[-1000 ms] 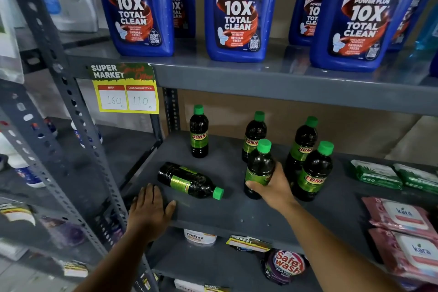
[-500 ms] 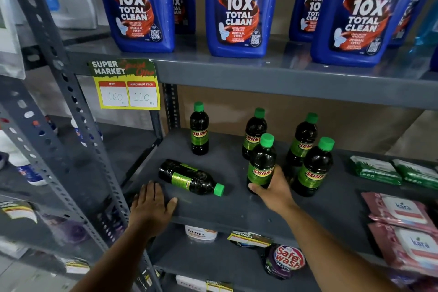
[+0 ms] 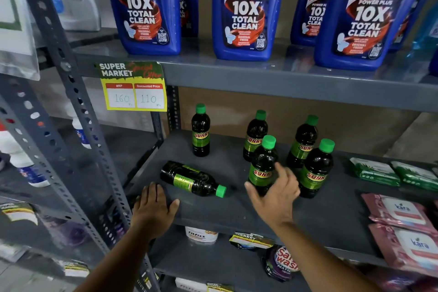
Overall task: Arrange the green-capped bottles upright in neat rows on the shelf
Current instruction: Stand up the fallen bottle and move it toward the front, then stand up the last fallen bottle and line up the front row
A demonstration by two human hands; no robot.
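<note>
Dark bottles with green caps and green "Sunny" labels stand on the grey shelf [image 3: 331,216]. Three form a back row: the left bottle [image 3: 200,130], the middle bottle [image 3: 255,136] and the right bottle [image 3: 302,142]. Two stand in front: the front left bottle [image 3: 262,166] and the front right bottle [image 3: 316,169]. One bottle [image 3: 192,180] lies on its side, cap pointing right. My right hand [image 3: 275,199] is at the foot of the front left bottle, fingers spread and loose around it. My left hand [image 3: 154,206] lies flat on the shelf's front edge, just below the lying bottle.
Green wipe packs [image 3: 393,173] and pink wipe packs [image 3: 403,220] fill the shelf's right side. Large blue cleaner bottles [image 3: 244,9] stand on the shelf above, with a price tag [image 3: 134,87] on its edge. A perforated steel upright [image 3: 71,102] runs down the left.
My right hand has set the front left bottle upright, slid down to its base and loosened its fingers. The left hand and the lying bottle have not moved.
</note>
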